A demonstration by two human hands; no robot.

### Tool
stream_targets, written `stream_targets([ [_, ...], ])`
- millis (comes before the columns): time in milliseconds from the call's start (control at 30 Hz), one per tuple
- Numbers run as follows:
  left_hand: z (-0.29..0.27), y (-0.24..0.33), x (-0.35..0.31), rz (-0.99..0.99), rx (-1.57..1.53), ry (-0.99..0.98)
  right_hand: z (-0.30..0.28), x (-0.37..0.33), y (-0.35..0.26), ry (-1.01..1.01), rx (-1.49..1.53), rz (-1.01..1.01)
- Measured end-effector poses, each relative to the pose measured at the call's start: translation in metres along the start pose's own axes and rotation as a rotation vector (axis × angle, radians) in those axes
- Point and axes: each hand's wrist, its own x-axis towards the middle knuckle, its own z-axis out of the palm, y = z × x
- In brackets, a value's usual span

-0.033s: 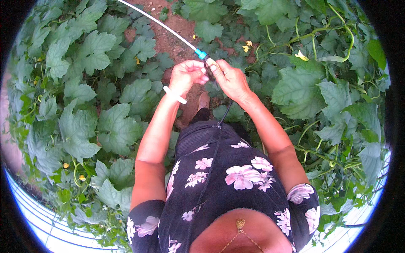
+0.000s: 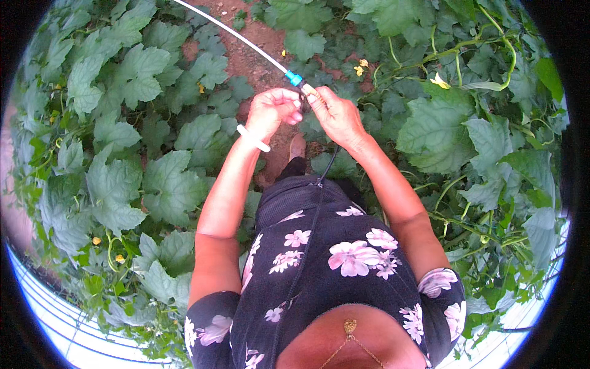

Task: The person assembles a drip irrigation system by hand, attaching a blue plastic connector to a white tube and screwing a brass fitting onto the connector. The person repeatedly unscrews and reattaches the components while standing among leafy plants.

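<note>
A thin white rod [image 2: 236,35] with a bright blue collar [image 2: 294,78] reaches away to the far left. Its dark near end sits in my right hand [image 2: 336,118], with the fingers wrapped round it and the thumb laid along it. My left hand [image 2: 270,114], a white band [image 2: 253,138] on its wrist, is closed in a pinch right beside that end. Whatever lies between its fingertips is too small or hidden to name. A thin black cord [image 2: 329,165] hangs from below my right hand toward my waist.
Large lobed green leaves [image 2: 173,187] crowd both sides, with vines and yellow flowers [image 2: 360,67]. A pale blossom on a small green fruit [image 2: 485,86] hangs at the right. Reddish soil [image 2: 252,61] shows ahead, and a shoe [image 2: 297,147] stands below my hands.
</note>
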Motion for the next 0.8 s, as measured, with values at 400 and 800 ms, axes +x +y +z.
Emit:
stream_targets([
  [400, 0.010, 0.027, 0.003, 0.133, 0.044, 0.009, 0.001, -0.003, 0.004, 0.033, -0.147, -0.049],
  [800, 0.021, -0.006, 0.016, -0.073, -0.053, 0.028, 0.007, -0.009, 0.018, 0.066, -0.134, -0.079],
])
